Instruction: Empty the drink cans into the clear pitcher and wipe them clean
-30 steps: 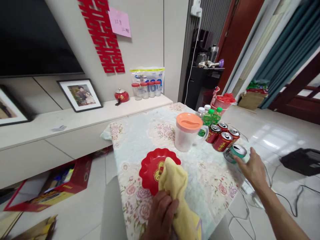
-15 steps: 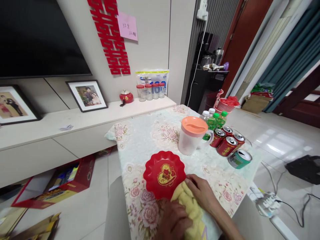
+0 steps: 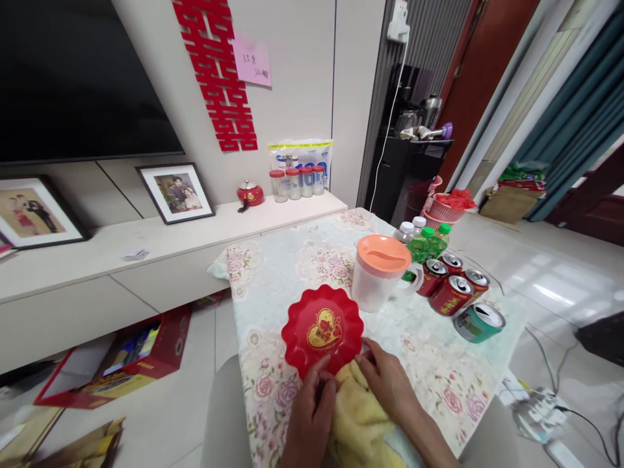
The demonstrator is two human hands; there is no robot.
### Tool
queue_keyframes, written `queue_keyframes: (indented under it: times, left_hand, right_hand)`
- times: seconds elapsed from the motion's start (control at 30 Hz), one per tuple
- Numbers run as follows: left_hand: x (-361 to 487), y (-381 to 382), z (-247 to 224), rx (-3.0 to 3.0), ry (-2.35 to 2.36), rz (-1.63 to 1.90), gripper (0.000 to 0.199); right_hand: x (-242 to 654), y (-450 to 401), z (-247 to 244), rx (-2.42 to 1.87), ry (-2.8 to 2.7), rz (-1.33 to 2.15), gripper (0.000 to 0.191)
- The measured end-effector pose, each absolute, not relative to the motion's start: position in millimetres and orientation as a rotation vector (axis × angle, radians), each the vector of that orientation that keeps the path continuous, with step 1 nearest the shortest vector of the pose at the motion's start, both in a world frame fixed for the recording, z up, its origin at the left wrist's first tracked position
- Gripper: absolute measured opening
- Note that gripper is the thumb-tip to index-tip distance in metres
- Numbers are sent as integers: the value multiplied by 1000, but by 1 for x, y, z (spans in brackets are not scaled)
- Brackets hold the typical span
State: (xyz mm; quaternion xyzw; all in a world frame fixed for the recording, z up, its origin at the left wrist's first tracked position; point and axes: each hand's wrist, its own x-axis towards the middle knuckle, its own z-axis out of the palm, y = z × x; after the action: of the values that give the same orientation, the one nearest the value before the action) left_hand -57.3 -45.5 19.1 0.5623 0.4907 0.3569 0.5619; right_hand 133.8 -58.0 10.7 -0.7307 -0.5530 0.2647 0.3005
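Observation:
A red scalloped plate (image 3: 316, 331) with a gold heart pattern is at the near part of the flowered tablecloth. The fingers of my left hand (image 3: 312, 403) are closed at its lower rim. My right hand (image 3: 387, 380) is closed around the upper part of a crumpled yellow cloth (image 3: 358, 413), its fingertips at the plate's lower right rim. The cloth lies between both hands and touches the plate's near edge. The undersides of my fingers are hidden.
Behind the plate is a clear pitcher (image 3: 373, 292) with an orange lid. To its right are several red cans (image 3: 451, 296), a green can (image 3: 478, 323) and bottles with green and white caps (image 3: 426, 242). Framed photos (image 3: 178, 193) and lidded jars (image 3: 306, 182) line the white cabinet.
My left hand has moved up and left from the yellow cloth to the plate's lower rim. My right hand remains by the right rim. The view has shifted slightly.

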Motion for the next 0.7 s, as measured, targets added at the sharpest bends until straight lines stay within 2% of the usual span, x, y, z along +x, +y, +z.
queue_keyframes:
  times: [0.17, 0.37, 0.5, 0.6, 0.7]
  left_hand:
    - [-55, -44, 34, 1522, 1305, 734, 69]
    - [-55, -46, 49, 2043, 1404, 817, 71]
    - [-51, -49, 59, 2283, 1422, 967, 75]
    - [-50, -51, 58, 2389, 1470, 993, 73]
    - [-51, -55, 52, 2434, 1477, 977, 71]
  right_hand:
    - [129, -66, 12, -1950, -1493, 461, 49]
    - [107, -79, 42, -1805, -1477, 195, 57]
    - [93, -89, 68, -1690, -1611, -79, 79]
    - [89, -91, 67, -1707, -1701, -185, 88]
    - [88, -91, 56, -1802, -1695, -146, 92]
